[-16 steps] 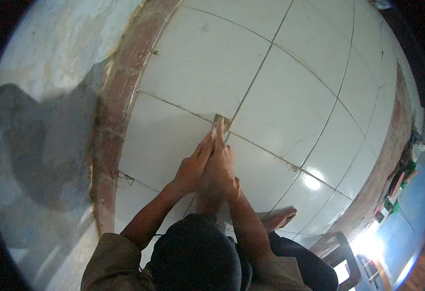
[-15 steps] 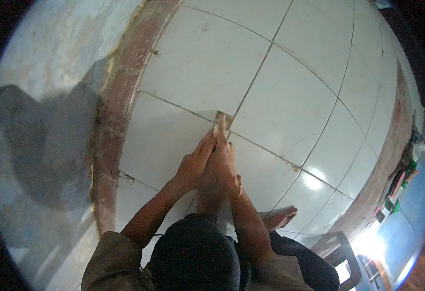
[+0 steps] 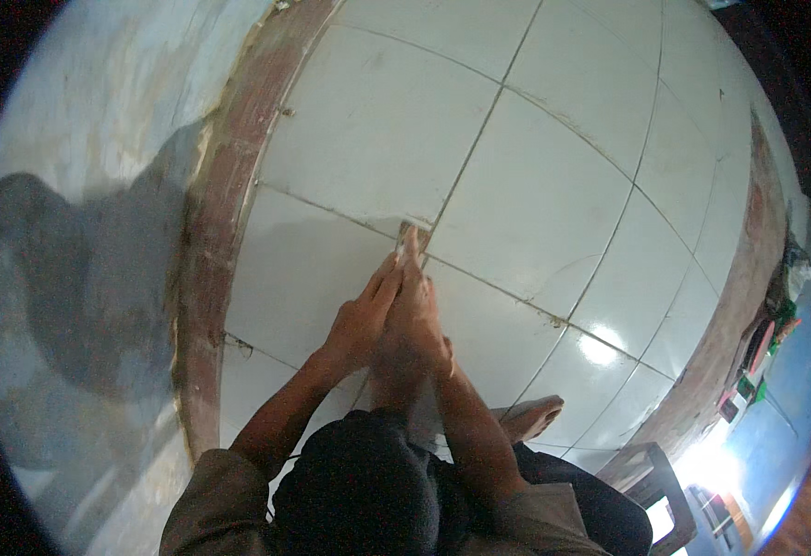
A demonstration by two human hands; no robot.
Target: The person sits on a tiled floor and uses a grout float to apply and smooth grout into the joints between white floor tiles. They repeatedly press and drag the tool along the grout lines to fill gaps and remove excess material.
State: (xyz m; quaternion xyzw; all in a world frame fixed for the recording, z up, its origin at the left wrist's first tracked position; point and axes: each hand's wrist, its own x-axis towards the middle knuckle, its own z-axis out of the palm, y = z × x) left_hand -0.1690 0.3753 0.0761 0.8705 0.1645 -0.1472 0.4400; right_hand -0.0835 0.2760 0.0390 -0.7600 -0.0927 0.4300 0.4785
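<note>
A small flat brown piece (image 3: 421, 236) with a squared far end lies against the white tiled floor, beside a crossing of tile joints. Its near part is hidden under my fingers, and I cannot make out its exact kind. My right hand (image 3: 416, 310) grips it from above, with the index finger stretched along its top. Close against the right hand, my left hand (image 3: 361, 320) has its fingers pressed together toward the near part of the piece. My bare foot (image 3: 394, 385) is partly visible beneath the hands.
White floor tiles (image 3: 553, 204) with dark joints spread ahead and right. A reddish-brown border (image 3: 220, 195) runs along the stained wall (image 3: 72, 269) at left. My other foot (image 3: 532, 419) stands at right. A chair-like frame (image 3: 669, 500) and coloured items (image 3: 759, 357) lie farther right.
Both hands and the brown piece appear slightly farther left and lower in the picture. The floor has also shifted slightly left as the view moved. The grip looks the same.
</note>
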